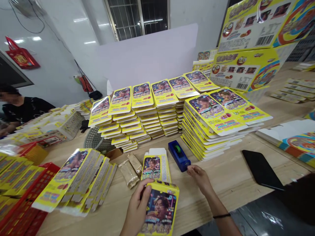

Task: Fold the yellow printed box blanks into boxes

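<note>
My left hand (137, 206) grips a yellow printed box (161, 209) at its upper left edge, near the table's front. Right behind it lies another yellow box (155, 167) with its white flap open. My right hand (200, 177) reaches forward, its fingertips touching the near end of a blue tape dispenser (179, 155) that holds a green roll. Two tan foil packets (130, 170) lie on the wood to the left of the open box.
Tall stacks of flat yellow cards (214, 121) fill the table's middle and right. A fanned row of yellow boxes (78, 180) leans on a red crate (29, 203) at left. A black phone (262, 168) lies right. Another person (22, 109) sits far left.
</note>
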The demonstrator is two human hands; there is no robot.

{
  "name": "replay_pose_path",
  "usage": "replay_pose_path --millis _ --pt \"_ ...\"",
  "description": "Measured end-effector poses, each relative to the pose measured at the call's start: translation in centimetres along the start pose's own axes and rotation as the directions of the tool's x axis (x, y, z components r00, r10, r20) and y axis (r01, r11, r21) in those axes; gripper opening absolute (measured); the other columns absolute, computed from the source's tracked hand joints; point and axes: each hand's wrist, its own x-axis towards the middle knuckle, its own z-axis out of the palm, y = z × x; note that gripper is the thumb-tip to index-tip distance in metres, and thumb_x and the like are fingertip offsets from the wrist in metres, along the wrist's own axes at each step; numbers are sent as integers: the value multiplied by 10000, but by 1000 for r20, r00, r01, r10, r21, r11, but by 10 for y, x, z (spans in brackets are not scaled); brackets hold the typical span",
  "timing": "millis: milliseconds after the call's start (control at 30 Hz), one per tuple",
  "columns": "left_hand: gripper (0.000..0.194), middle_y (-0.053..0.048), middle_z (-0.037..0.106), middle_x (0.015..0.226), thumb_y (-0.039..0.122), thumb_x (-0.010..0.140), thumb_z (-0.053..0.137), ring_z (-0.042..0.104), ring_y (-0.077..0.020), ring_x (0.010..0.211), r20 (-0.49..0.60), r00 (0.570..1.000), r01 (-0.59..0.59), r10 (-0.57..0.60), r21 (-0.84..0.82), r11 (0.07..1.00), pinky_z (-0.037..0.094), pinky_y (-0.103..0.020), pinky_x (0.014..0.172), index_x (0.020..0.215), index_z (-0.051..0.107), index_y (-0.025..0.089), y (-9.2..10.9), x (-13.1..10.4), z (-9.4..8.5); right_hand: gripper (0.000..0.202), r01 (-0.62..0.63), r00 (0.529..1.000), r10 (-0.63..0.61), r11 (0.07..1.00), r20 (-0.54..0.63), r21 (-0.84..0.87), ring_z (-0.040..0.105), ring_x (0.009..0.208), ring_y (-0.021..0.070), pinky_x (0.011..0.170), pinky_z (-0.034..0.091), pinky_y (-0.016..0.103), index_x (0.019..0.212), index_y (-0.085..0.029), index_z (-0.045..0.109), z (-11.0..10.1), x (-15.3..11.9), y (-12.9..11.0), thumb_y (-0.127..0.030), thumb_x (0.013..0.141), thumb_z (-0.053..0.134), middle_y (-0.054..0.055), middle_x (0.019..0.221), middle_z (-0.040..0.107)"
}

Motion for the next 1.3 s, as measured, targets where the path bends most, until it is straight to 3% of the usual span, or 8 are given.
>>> replay_pose_path --millis 233,433,600,700,933,1133,1200,1300 --pt "329 -38 640 1050 501 839 497 568 -193 974 41 997 -70 69 18 997 435 -266 881 971 628 230 5 1 0 562 77 997 -77 990 1 -116 547 496 160 527 509 335 613 -196 544 -14 -12 -21 -743 533 642 9 584 569" --pt "281 -33 646 1037 421 880 467 582 -173 938 351 935 -82 39 108 991 440 -236 821 1012 618 224 15 0 -6 338 228 961 -166 929 221 -293 440 484 115 480 389 241 915 -194 691 -31 -44 -112 -461 709 663 4 660 620" --pt "273 -36 647 1026 372 905 439 573 -170 971 524 847 -210 91 173 962 419 -234 863 1033 623 216 32 3 -3 584 655 489 -105 700 866 -285 537 638 132 628 407 220 1449 -233 234 3 -81 -173 -170 894 402 -19 722 612" --pt "255 -37 647 997 338 913 429 578 -162 953 566 813 -280 137 173 944 416 -230 873 1007 629 211 44 1 -1 646 780 383 -105 569 918 -260 538 651 153 638 392 235 1446 -236 246 21 -92 -176 -159 855 496 -8 741 628" --pt "287 -66 651 994 358 906 443 583 -181 958 622 756 -363 202 142 921 415 -268 889 1026 664 222 60 -4 -8 810 538 470 19 786 883 -303 471 543 115 505 314 189 1411 -270 335 31 -80 -155 -232 705 730 -66 605 540" --pt "370 -58 644 888 502 837 520 577 -154 785 610 773 -152 175 -90 984 436 -251 730 1013 633 198 49 -15 -7 963 -238 276 232 957 933 -168 277 375 47 368 216 156 1378 -207 377 41 -86 -126 -648 593 720 -110 503 423" --pt "400 -56 639 945 518 811 554 586 -147 802 602 782 -45 158 -199 979 436 -245 722 1061 569 207 46 -16 -10 916 -272 335 219 954 916 -129 275 355 51 368 220 169 1384 -187 358 46 -86 -113 -687 668 635 -105 484 426" --pt "365 -43 640 969 506 830 527 601 -157 847 449 887 -64 109 -113 991 450 -253 752 1063 548 226 56 -9 -39 870 -161 573 218 975 790 -152 367 428 101 447 288 218 1384 -121 313 46 -80 -95 -661 749 559 -87 482 446"
